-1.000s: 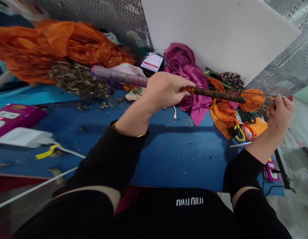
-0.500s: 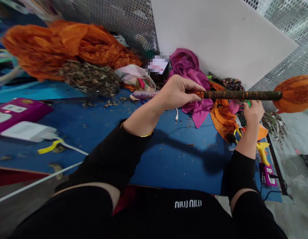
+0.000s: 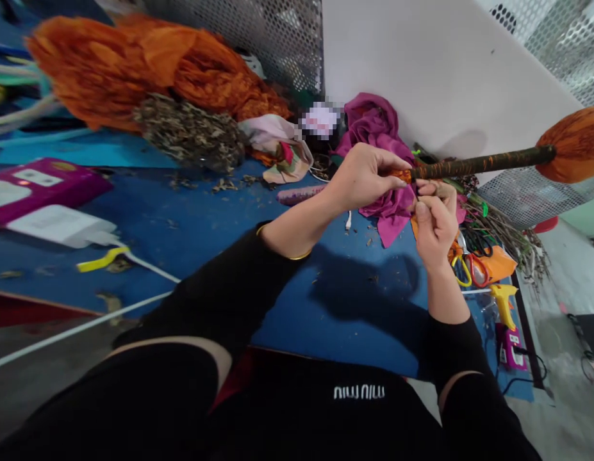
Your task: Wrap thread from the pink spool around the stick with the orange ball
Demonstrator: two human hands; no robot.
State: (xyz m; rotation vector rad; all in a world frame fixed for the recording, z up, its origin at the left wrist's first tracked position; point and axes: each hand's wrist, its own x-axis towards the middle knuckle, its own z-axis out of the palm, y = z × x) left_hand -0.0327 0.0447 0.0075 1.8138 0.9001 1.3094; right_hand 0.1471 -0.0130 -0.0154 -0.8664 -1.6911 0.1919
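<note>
My left hand (image 3: pixel 368 176) grips the near end of a dark stick (image 3: pixel 489 163), thumb and fingers closed around an orange-wrapped part. The stick is streaked with orange and slants slightly up to the right. At its far end sits a rounded bundle of orange cloth (image 3: pixel 575 146). Just below the gripped end, my right hand (image 3: pixel 437 221) is closed in a pinch, close to my left fingertips. What lies between its fingers is too small to make out. Magenta cloth (image 3: pixel 390 221) lies on the table behind both hands.
On the blue table (image 3: pixel 272 282) are crumpled orange cloth (image 3: pixel 114 70), dried plant bits (image 3: pixel 191 134) and a purple power strip (image 3: pixel 61 186). Scissors (image 3: pixel 462 270) and a yellow glue gun (image 3: pixel 505 306) lie at the right edge. A white board (image 3: pixel 421 64) leans behind.
My right hand has moved left and up from beneath the stick's middle to its gripped end. The stick's bundled end has tilted upward. My left hand keeps its hold.
</note>
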